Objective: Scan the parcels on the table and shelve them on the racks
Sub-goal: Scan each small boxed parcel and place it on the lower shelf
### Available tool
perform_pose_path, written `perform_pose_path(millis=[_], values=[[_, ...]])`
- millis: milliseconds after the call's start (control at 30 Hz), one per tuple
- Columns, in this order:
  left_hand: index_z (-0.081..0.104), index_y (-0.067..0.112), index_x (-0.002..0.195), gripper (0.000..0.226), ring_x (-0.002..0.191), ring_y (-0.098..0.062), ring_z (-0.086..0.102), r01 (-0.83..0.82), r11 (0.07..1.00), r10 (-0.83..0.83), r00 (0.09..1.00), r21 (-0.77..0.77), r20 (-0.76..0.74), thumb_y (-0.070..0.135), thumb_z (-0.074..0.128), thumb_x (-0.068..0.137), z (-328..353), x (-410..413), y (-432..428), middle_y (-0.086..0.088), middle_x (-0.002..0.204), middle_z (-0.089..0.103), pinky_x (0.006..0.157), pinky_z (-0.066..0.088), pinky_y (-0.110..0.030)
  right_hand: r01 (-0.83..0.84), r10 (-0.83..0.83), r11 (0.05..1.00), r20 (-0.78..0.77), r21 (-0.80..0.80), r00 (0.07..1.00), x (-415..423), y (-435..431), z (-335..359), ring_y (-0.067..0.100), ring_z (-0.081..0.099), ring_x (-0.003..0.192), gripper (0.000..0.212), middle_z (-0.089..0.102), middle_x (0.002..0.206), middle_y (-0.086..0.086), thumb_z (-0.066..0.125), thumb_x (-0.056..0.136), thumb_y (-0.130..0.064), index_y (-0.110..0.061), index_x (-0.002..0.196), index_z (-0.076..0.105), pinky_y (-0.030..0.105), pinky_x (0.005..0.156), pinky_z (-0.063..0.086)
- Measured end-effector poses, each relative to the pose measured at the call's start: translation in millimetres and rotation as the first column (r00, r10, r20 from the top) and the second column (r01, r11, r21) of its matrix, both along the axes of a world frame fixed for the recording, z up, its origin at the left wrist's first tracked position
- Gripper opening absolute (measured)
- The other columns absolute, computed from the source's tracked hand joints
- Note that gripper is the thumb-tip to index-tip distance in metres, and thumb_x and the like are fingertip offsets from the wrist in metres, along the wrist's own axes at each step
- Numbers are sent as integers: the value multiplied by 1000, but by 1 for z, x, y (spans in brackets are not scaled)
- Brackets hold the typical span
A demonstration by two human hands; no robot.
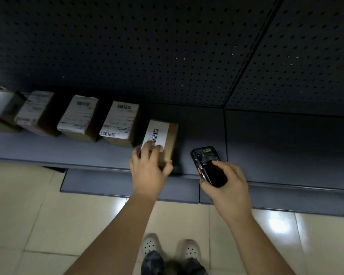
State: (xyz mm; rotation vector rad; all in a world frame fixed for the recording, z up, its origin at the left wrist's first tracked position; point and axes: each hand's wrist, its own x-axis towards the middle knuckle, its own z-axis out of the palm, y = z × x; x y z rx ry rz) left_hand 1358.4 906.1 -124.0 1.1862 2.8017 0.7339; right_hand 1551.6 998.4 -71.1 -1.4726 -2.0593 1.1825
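Left hand (148,167) gripping labelled parcel (163,139) on shelf (48,147), right hand (226,187) beside it clasping black scanner (208,165), four boxes (120,124) in row to the left

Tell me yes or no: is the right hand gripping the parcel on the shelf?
No: the right hand holds the black scanner, while the left hand grips the parcel.

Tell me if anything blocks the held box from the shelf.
Nothing visible does. The left hand grips the box, already on the shelf at the row's right end; the right hand holds the scanner apart, to its right.
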Motion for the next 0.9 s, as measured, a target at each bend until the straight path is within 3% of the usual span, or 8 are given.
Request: perform_pose_path(millis=[167, 300, 533, 633, 800, 900], values=[[60, 22, 118, 45, 117, -36, 42, -16, 1000, 16, 1000, -5, 10, 44, 70, 80, -4, -4, 18, -3, 136, 49, 92, 43, -51, -1, 1, 1000, -10, -7, 1000, 2, 11, -5, -2, 49, 100, 56, 50, 121, -15, 78, 67, -26, -35, 120, 62, 11, 82, 35], [59, 22, 121, 48, 120, -36, 40, -55, 996, 54, 999, -67, -5, 45, 68, 80, -1, -12, 40, -6, 139, 47, 96, 36, -49, -4, 4, 1000, 13, -7, 1000, 1, 16, -7, -1, 48, 101, 57, 48, 122, -15, 79, 68, -28, -35, 122, 61, 17, 84, 38], [53, 26, 132, 54, 129, -36, 32, -27, 993, 34, 998, -115, 55, 50, 64, 84, 7, -18, 50, -5, 147, 39, 103, 29, -51, -20, 19, 999, 28, 40, 999, 5, 10, 3, -9, 46, 96, 56, 47, 121, -18, 80, 69, -27, -35, 122, 61, 7, 78, 35], [55, 23, 128, 51, 131, -35, 33, 10, 1000, -9, 998, -14, 65, 44, 66, 83, 26, -12, 23, -6, 148, 39, 101, 33, -52, -33, 34, 996, -5, 86, 999, 4, -2, 18, -6, 47, 97, 56, 49, 121, -16, 81, 67, -26, -33, 121, 63, 11, 82, 36], [57, 19, 130, 58, 128, -23, 38, 51, 993, -58, 996, 106, 70, 56, 45, 86, 91, 4, -57, 1, 137, 48, 102, 34, -43, -111, 127, 983, -105, 143, 986, -4, -40, 65, -1, 51, 104, 57, 51, 120, -14, 82, 64, -28, -32, 119, 66, 16, 89, 36], [55, 22, 132, 55, 129, -17, 38, 39, 991, -43, 999, 129, 32, 56, 48, 90, 144, 5, -108, 4, 136, 49, 106, 32, -39, -155, 186, 969, -156, 192, 970, -11, -73, 109, 1, 52, 104, 56, 51, 119, -16, 83, 64, -27, -32, 117, 66, 18, 89, 37]])
